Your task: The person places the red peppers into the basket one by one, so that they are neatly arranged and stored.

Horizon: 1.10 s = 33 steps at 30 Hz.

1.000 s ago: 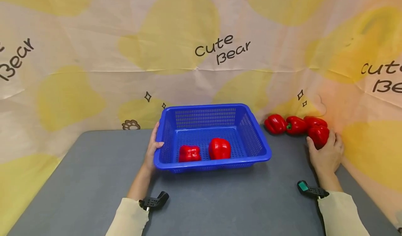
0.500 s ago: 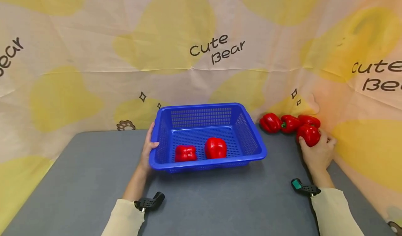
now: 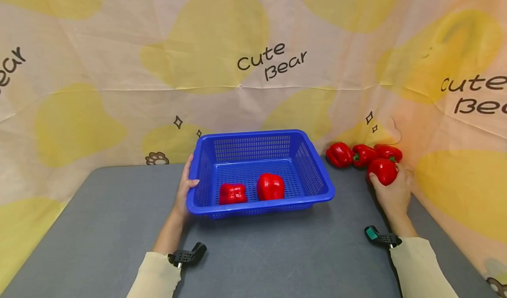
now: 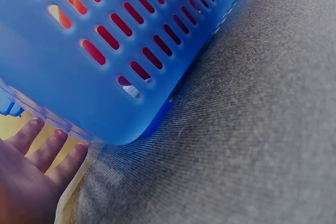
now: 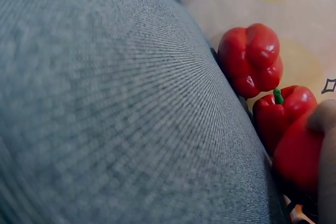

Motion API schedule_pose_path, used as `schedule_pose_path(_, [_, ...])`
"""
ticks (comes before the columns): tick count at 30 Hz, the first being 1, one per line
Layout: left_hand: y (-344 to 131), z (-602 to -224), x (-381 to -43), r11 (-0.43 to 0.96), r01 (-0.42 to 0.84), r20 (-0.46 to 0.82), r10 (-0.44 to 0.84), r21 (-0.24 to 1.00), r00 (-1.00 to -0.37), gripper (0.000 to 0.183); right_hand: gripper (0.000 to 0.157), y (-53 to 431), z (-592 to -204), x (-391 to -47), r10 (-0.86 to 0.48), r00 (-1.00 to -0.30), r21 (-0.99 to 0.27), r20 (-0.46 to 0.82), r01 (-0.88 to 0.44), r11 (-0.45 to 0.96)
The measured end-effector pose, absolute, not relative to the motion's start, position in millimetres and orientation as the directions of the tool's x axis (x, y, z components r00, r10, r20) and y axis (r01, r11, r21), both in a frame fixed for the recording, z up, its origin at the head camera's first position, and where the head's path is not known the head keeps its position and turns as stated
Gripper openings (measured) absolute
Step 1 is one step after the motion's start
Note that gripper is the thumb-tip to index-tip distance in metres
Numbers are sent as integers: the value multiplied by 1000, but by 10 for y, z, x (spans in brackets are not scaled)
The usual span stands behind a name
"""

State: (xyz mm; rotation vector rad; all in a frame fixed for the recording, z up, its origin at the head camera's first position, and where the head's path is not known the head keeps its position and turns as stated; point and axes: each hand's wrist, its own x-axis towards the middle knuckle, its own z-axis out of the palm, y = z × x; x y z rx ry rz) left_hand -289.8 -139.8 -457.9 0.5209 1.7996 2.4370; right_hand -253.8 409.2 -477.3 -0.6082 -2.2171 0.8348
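A blue plastic basket (image 3: 259, 205) stands tilted toward me at the middle of the table. My left hand (image 3: 184, 189) holds its left side, thumb over the rim. In the left wrist view the fingers (image 4: 50, 153) lie along the basket's outer wall (image 4: 47, 72). Inside sit two red bell peppers, a smaller one (image 3: 233, 194) and a larger one (image 3: 271, 186). At the right, my right hand (image 3: 394, 192) grips another red bell pepper (image 3: 382, 171) between thumb and fingers. In the right wrist view the thumb partly covers that pepper (image 5: 296, 156).
Three more red bell peppers, a left one (image 3: 339, 155), a middle one (image 3: 364, 155) and a right one (image 3: 388, 152), lie along the back wall cloth (image 3: 222, 47). The cloth also closes off the right side. Grey table surface (image 3: 277, 254) stretches in front of the basket.
My right hand has drawn the gripped pepper slightly left, away from the right-hand pepper behind it. The whole head view has shifted a little. My left hand stays on the basket.
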Motion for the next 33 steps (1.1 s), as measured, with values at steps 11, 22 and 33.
schedule_pose_path(11, [-1411, -4584, -2894, -320, 149, 237, 256, 936, -937, 80, 89, 4061, -4778, -2526, 584, -715, -743, 385, 135, 656])
schedule_pose_path(22, [-1403, -4576, -2899, -338, 154, 251, 264, 928, -931, 80, 90, 4031, -4760, -2532, 533, -674, -707, 512, 21, 707])
schedule_pose_path(33, [-1398, -4588, -2902, -305, 164, 246, 255, 938, -935, 81, 80, 4031, -4785, -2547, 442, -598, -624, 668, -128, 771])
